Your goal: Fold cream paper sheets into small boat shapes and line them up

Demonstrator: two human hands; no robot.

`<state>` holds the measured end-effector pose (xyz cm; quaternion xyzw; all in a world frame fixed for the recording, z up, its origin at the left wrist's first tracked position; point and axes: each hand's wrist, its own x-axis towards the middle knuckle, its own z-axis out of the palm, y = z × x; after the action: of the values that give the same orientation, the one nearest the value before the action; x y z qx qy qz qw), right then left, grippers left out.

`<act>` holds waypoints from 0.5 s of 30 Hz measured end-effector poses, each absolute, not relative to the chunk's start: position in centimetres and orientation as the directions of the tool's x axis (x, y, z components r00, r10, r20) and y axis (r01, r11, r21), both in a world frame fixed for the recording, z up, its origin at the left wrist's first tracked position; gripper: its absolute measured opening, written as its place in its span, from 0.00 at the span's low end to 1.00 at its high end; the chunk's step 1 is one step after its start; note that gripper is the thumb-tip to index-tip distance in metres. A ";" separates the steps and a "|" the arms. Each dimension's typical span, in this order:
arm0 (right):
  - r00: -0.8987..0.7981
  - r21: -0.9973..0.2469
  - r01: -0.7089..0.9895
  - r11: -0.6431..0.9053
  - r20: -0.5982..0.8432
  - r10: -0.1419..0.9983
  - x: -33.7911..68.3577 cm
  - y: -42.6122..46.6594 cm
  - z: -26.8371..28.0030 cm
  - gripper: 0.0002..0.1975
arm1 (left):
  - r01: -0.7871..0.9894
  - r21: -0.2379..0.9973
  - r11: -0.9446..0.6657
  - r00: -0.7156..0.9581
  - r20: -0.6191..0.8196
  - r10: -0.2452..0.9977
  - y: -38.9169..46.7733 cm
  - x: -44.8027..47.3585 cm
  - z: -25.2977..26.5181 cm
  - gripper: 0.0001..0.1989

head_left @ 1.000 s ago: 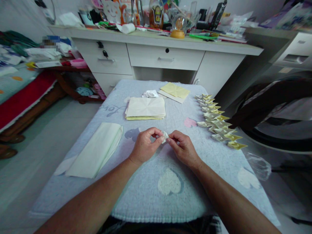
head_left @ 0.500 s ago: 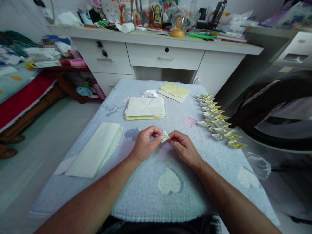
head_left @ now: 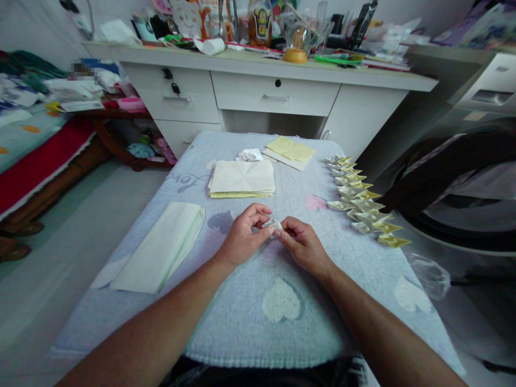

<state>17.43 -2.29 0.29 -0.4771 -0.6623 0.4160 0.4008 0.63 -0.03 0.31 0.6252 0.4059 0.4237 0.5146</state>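
Observation:
Between my hands, above the middle of the cloth-covered table, is a small folded piece of paper, whitish with dark marks. My left hand pinches its left side between thumb and fingers. My right hand grips the right side, its thumb pressed near the left thumb. My fingers hide part of the paper. To the right stand rows of small folded paper boats, white and yellow. Beyond my hands lies a stack of creased paper sheets.
A folded pale green sheet lies at the left. Behind the stack are crumpled white paper and two loose sheets. A cluttered white desk stands beyond the table, a washing machine at right, a clear plastic bag by the right edge.
My right thumb has come in over the folded paper, and my hands are closer together. The paper has tilted and looks flatter. The left fingers have lifted slightly.

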 end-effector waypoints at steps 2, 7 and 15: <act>-0.225 -0.946 0.262 0.190 0.131 0.965 17.5 -2.3 0.3 0.16 | 0.073 0.989 -0.131 0.328 0.100 0.939 0.0 0.5 0.3 0.14; -0.218 -0.976 0.170 0.135 0.096 0.971 17.7 -2.3 0.6 0.17 | 0.086 0.988 -0.126 0.328 0.091 0.940 0.1 0.2 0.6 0.09; -0.255 -0.991 0.099 0.085 0.057 0.965 17.7 -2.4 0.6 0.17 | 0.186 0.968 -0.168 0.332 0.099 0.938 0.1 -0.2 0.6 0.09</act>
<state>17.67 -2.37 0.61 -0.4408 -0.6037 0.5130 0.4219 -0.15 0.10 0.65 0.6577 0.4273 0.3893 0.4831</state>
